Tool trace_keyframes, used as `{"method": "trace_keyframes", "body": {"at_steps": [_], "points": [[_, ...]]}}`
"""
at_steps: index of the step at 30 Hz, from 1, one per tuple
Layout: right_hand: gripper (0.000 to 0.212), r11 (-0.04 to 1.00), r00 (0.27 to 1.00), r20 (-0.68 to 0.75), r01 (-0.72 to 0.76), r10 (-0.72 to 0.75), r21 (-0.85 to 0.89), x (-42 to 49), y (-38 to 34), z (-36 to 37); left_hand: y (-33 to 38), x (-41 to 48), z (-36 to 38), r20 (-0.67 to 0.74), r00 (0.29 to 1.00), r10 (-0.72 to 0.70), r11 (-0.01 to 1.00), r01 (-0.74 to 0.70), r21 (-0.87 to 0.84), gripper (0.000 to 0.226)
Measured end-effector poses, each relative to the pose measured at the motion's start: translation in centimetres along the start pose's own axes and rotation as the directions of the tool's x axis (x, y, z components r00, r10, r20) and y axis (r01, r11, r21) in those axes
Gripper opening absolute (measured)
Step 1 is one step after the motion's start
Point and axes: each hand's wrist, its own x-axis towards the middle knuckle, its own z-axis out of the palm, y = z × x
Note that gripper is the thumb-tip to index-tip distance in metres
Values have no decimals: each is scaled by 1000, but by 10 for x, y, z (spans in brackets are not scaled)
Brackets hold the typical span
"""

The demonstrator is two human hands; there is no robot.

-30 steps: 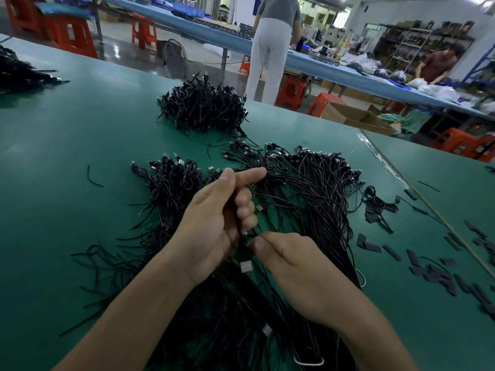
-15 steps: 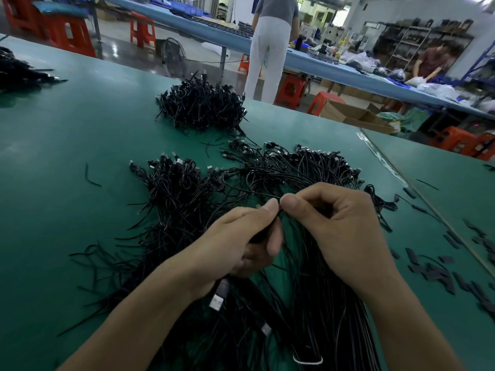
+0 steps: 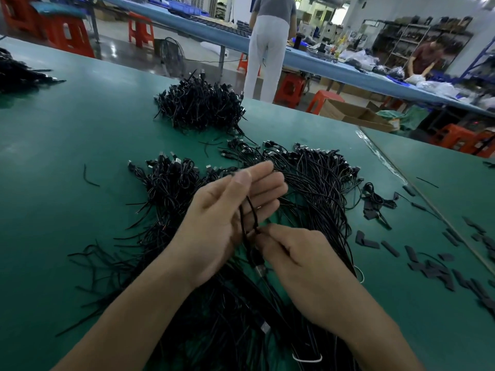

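L hand point(image 3: 227, 218) straight-fingered, USB cable point(image 3: 249, 210) looped over palm, R hand point(image 3: 297, 263) pinching it; far pile point(image 3: 198, 108) looks bundled, loose heap point(image 3: 316, 188) mostly undone.

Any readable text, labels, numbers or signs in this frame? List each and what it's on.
None readable. The cable that the right hand pinches, lying across the left hand, bears no visible print; the cardboard box and far shelves are too blurred to read.

You're at a green table point(image 3: 80, 124) w/ a long blue bench point(image 3: 321, 62) behind it. Red stools point(image 3: 140, 28) stand on a glossy grey floor point(image 3: 117, 41); shelving point(image 3: 401, 33) lines the far wall, cardboard box point(image 3: 345, 111) by ur table's far edge.
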Motion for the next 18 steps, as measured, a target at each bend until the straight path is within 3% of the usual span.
{"method": "trace_keyframes", "body": {"at_steps": [1,3,4,5,8,11,14,18], "points": [[31,1000,1000,-22,10,-10,-20,0,-1,-2,-4,-1,-2,-34,996,78,962,-66,265,39],[25,998,996,-78,34,-38,-47,1,-2,-6,-12,-2,-1,8,986,166,699,-124,704,33],[23,997,994,-100,47,-53,-55,2,-2,-10,-14,-3,0,44,988,151,609,-128,783,33],[21,997,991,-115,62,-68,-56,4,-2,-15,-14,-3,1,48,993,112,593,-106,798,37],[18,994,985,-134,109,-105,24,7,-1,-30,-4,-3,2,33,983,-179,808,128,576,48],[15,978,966,-213,174,-147,114,11,1,-36,7,-6,2,131,892,-432,821,329,466,55],[26,964,952,-275,191,-135,187,15,4,-28,14,-6,0,152,892,-425,872,358,334,52],[41,981,968,-242,102,-61,163,13,9,-11,19,-2,-6,185,939,-290,947,310,-89,44]]}}
